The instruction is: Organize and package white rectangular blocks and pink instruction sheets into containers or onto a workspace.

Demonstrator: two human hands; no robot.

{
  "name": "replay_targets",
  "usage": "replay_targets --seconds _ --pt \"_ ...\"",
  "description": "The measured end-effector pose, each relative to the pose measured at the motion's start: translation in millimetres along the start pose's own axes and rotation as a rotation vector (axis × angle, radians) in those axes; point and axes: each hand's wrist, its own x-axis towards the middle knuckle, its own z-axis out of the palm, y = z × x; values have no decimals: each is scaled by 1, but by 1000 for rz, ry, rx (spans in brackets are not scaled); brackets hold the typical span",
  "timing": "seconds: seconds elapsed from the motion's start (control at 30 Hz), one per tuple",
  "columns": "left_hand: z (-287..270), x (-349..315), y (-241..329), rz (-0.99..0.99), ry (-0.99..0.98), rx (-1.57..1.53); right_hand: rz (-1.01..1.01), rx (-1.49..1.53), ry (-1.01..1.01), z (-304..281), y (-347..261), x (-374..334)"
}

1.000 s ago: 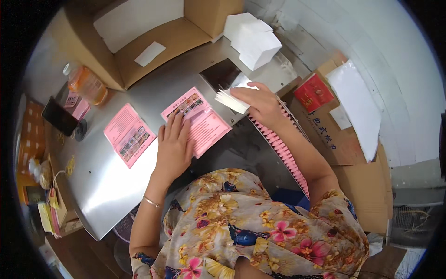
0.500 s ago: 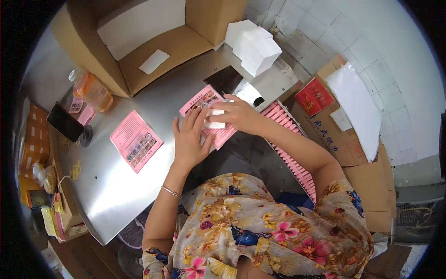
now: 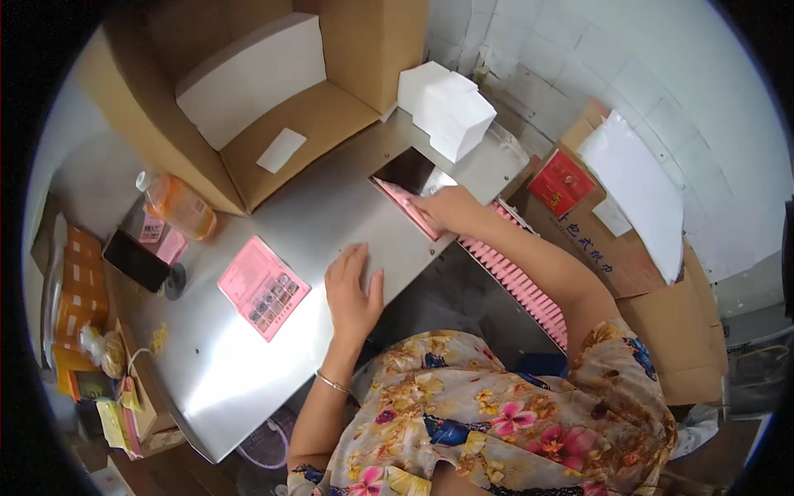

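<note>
Head view: a thin, bendy pink card (image 3: 407, 207) was pinched at the tabletop's slot edge by the right hand (image 3: 447, 208); the left hand (image 3: 351, 285) was laid flat, holding nothing.

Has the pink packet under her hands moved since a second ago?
Yes. The pink packet has gone from the table's middle to the dark slot near the white paper stack, under the right hand.
</note>
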Motion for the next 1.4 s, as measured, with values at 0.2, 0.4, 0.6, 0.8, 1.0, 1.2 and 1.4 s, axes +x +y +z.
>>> replay_targets --seconds 0.2,0.4,0.6,0.8,1.0,1.2,1.4 --pt "-4 5 5 30 -32 -23 -144 52 428 -8 44 -28" --pt "-4 13 8 53 -88 1 -50 186 853 -57 95 14" --pt "-5 16 11 32 -93 -12 48 228 740 -42 119 33" --pt "-8 16 14 25 -123 -7 56 225 736 -39 123 35" --pt "-6 15 10 44 -126 -6 3 171 597 -45 122 24" --pt "-7 15 11 43 -115 -6 -46 1 618 -59 98 -24" --pt "-10 10 14 -5 -118 -119 173 339 644 -36 136 -16"
